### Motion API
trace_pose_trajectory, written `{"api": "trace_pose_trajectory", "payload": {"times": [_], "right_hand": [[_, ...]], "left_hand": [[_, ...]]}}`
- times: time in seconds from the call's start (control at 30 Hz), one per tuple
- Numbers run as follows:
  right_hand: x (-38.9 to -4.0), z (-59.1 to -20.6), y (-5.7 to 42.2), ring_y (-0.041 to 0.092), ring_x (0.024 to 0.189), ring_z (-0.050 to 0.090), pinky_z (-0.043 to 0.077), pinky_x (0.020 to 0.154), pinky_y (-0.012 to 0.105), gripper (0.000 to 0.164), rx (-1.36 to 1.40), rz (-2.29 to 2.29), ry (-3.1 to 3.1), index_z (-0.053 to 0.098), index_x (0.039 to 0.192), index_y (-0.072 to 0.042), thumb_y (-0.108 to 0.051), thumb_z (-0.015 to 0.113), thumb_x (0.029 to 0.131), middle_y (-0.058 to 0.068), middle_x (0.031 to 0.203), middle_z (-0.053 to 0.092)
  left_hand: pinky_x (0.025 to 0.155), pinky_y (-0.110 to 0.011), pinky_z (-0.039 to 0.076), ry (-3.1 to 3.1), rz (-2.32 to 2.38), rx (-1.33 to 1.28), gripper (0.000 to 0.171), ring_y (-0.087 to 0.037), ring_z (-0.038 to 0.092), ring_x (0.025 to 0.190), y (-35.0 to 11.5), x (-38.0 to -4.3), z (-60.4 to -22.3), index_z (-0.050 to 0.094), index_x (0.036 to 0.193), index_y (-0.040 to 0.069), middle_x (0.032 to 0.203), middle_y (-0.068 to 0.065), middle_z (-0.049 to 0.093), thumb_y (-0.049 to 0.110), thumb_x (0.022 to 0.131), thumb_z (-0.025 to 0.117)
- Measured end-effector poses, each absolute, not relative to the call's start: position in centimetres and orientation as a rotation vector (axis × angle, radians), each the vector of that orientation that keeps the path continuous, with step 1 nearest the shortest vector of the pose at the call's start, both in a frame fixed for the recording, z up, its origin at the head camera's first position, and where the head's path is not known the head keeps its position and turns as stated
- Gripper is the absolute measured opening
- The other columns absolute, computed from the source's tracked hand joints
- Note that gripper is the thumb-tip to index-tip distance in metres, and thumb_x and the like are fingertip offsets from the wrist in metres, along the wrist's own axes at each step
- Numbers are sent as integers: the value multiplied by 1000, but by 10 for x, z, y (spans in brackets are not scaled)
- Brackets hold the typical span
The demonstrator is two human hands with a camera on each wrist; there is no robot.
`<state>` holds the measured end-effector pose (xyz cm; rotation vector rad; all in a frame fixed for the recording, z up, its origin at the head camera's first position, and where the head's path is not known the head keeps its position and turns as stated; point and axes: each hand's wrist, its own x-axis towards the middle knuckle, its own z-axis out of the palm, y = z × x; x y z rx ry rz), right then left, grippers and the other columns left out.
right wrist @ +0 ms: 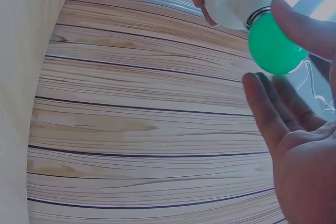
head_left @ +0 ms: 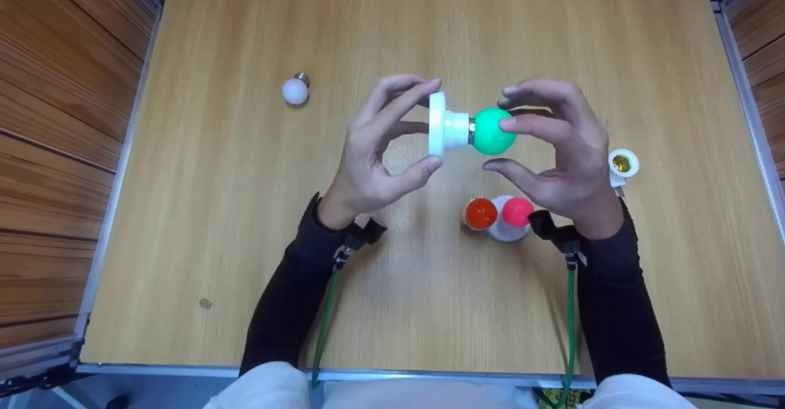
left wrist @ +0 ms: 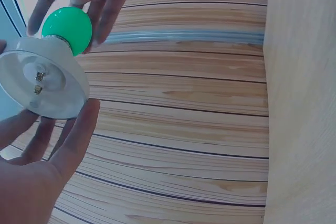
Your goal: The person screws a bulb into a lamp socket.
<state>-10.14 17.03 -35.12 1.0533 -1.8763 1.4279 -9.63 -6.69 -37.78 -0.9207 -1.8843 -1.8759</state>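
Green bulb point(head_left: 488, 139) and white socket point(head_left: 456, 129) joined, aloft above worktop point(head_left: 208, 182), midway between side edges. Left hand point(head_left: 374, 151) grips socket's rim; right hand point(head_left: 573, 157) loose about bulb, not clasping. Likely light, stiff; bulb slick, perhaps fragile: hold rim. Long axis parallels far edge, bulb pointing rightward.

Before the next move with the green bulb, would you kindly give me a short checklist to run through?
1. Left hand holding the white lamp holder by its wide base: ok.
2. Green bulb in line with the lamp holder: ok.
3. Green bulb fully screwed in: cannot tell; some metal cap shows.
4. Right hand firmly gripping the bulb: cannot tell; contact points are unclear.
5. White bulb clear of both hands: ok, on the tabletop.
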Motion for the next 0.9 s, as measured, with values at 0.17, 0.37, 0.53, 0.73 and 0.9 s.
{"api": "trace_pose_trajectory", "payload": {"times": [0.17, 0.37, 0.53, 0.73, 0.9], "right_hand": [[-100, -352, 169, 19, 120, 67, 59, 109, 23, 30, 1091, 1428, -1843, 71, 104, 1, -25, 83, 93, 17, 123, 67], [-102, -355, 171, 20, 108, 70, 59, 107, 19, 32, 1109, 1374, -1868, 73, 100, 3, -26, 84, 90, 24, 113, 68], [-103, -356, 171, 25, 99, 72, 59, 105, 18, 36, 1073, 1349, -1886, 75, 98, 5, -28, 86, 88, 25, 107, 72], [-101, -355, 171, 15, 102, 77, 60, 103, 18, 30, 1041, 1375, -1883, 77, 94, 6, -18, 90, 83, 25, 105, 75], [-101, -356, 172, 10, 105, 77, 61, 101, 18, 26, 1031, 1410, -1873, 77, 91, 7, -6, 94, 77, 25, 103, 75]], "left_hand": [[85, -39, 69, -1943, -1936, -876, 68, -20, 64, 121, -65, -95, -377, 54, 146, -12, 137, -29, 53, 18, 88, 70], [84, -39, 70, -1979, -1994, -839, 66, -20, 66, 118, -66, -94, -376, 54, 147, -12, 137, -29, 53, 16, 90, 70], [86, -40, 70, -1984, -2011, -879, 65, -19, 64, 119, -69, -95, -377, 52, 147, -14, 138, -31, 51, 8, 90, 73], [88, -42, 69, -1957, -2022, -952, 67, -17, 61, 122, -71, -97, -377, 50, 147, -16, 138, -34, 49, 0, 87, 76], [90, -42, 69, -1937, -2042, -971, 70, -15, 60, 122, -71, -97, -377, 49, 148, -17, 138, -34, 48, -2, 87, 79]]}}
